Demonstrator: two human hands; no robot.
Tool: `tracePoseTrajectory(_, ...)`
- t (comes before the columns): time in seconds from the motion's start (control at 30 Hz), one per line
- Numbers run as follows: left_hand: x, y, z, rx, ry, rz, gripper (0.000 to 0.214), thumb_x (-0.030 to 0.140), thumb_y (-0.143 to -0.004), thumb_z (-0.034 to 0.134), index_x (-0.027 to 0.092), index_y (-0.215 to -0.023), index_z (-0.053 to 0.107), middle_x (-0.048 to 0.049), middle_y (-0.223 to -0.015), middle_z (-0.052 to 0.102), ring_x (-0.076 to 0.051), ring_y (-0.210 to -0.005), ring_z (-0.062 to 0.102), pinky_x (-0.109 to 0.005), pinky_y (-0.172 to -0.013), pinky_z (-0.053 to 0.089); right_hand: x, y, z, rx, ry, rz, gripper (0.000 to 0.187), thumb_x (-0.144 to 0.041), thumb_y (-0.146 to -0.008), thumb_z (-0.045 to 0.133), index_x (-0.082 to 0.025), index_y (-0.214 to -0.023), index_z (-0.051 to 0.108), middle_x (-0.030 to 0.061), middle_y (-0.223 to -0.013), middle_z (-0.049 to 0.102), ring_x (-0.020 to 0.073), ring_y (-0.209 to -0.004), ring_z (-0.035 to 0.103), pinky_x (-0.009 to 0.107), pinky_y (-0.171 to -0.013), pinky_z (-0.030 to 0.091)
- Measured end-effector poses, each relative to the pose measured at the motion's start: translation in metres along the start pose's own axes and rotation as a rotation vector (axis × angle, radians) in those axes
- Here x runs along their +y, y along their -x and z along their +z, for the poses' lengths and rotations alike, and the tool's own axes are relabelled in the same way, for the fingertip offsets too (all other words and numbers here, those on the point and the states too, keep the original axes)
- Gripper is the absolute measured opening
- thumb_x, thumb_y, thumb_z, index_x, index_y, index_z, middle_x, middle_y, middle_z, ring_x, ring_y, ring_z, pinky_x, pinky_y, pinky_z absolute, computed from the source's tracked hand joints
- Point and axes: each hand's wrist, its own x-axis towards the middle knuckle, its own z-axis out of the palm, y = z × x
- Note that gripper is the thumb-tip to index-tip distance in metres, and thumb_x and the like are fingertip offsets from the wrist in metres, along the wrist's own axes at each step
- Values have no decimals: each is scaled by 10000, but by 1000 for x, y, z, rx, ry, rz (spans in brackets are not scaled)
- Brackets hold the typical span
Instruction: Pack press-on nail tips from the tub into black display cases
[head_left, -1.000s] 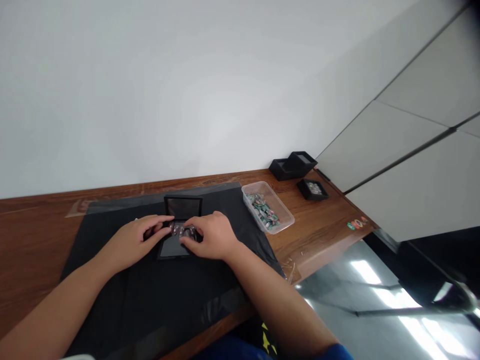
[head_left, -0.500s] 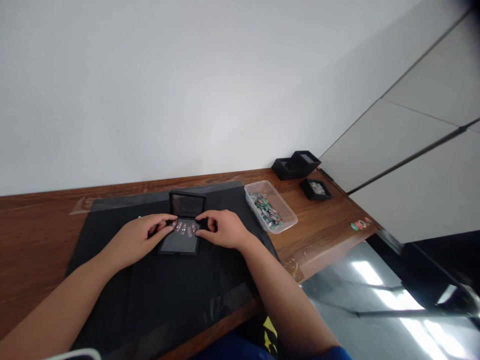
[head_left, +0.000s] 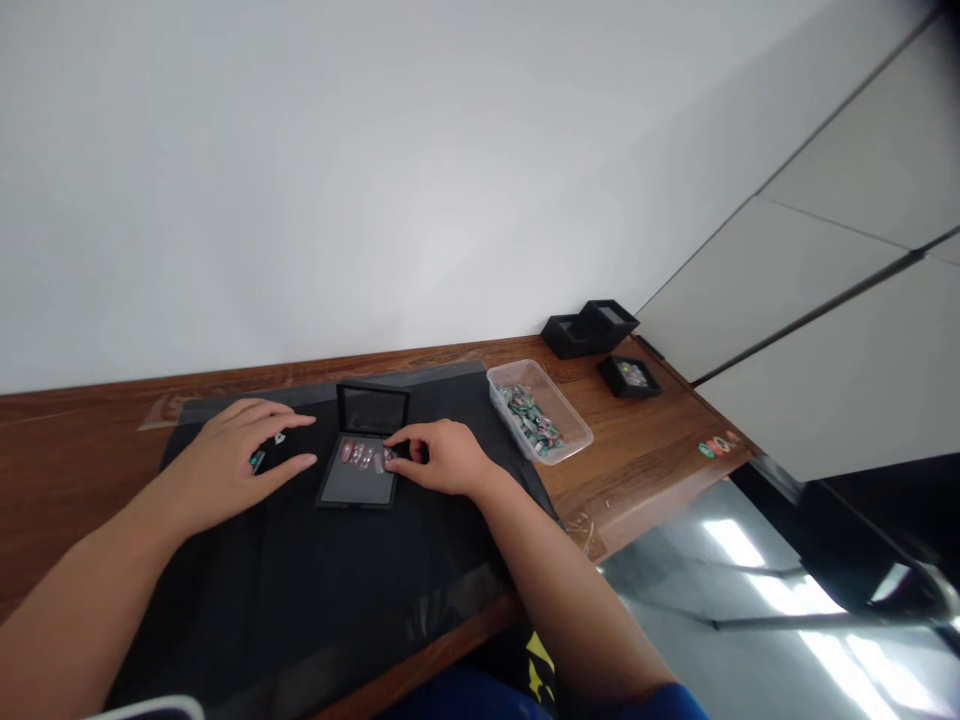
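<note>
A black flip-lid case (head_left: 358, 487) lies open on the black mat, its lid (head_left: 374, 408) standing up at the back. Across its grey inner pad runs a row of several glossy pinkish press-on nails (head_left: 361, 456). My right hand (head_left: 442, 457) reaches in from the right, thumb and index finger closed around the rightmost nail (head_left: 388, 456). Left of the case, my left hand (head_left: 244, 455) hovers with thumb and index spread, holding nothing between them. Close to it are a small white piece (head_left: 280, 438) and a small green piece (head_left: 257, 461), partly hidden by the hand.
A clear plastic tub (head_left: 559, 418) of many small green and pink pieces stands right of the mat (head_left: 300, 590). Beyond it are black boxes (head_left: 589, 328) and a smaller filled black box (head_left: 630, 376). Coloured discs (head_left: 718, 446) lie by the table's right edge.
My left hand has let go of the left end of the nail row and moved left, fingers opening. The right hand remains at the right end.
</note>
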Motion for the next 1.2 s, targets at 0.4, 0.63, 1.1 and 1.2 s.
tracePoseTrajectory(0.4,-37,16,-19,-89,-12,-146,626,670,-784,725,237,-1234,685,-100,-1277,715,-368,-1145,656,-507,-995,509,1,2,0,35,-26,8,272,-449,-853,779,-264,-1052,780,-56,-674,647,90,-631,576,223,-615,304)
tracePoseTrajectory(0.63,-39,21,-16,-148,24,-235,367,591,-809,692,237,-899,730,-41,-934,774,-297,-832,698,-385,-724,538,4,3,-1,54,-44,5,332,-480,-869,759,-259,-1115,771,-39,-716,673,96,-651,589,224,-624,319)
tracePoseTrajectory(1.1,-26,19,-27,-299,167,-243,373,586,-870,633,230,-861,744,-26,-859,781,-248,-768,686,-320,-684,519,3,4,-3,47,-59,-4,298,-475,-911,707,-251,-1096,774,-28,-743,684,95,-642,575,228,-612,316)
tracePoseTrajectory(1.2,-21,16,-29,-343,217,-259,311,526,-852,665,228,-906,737,-17,-842,773,-226,-729,675,-302,-653,509,2,5,-4,48,-64,-2,291,-466,-913,707,-245,-1089,775,-28,-732,682,96,-636,576,229,-608,318)
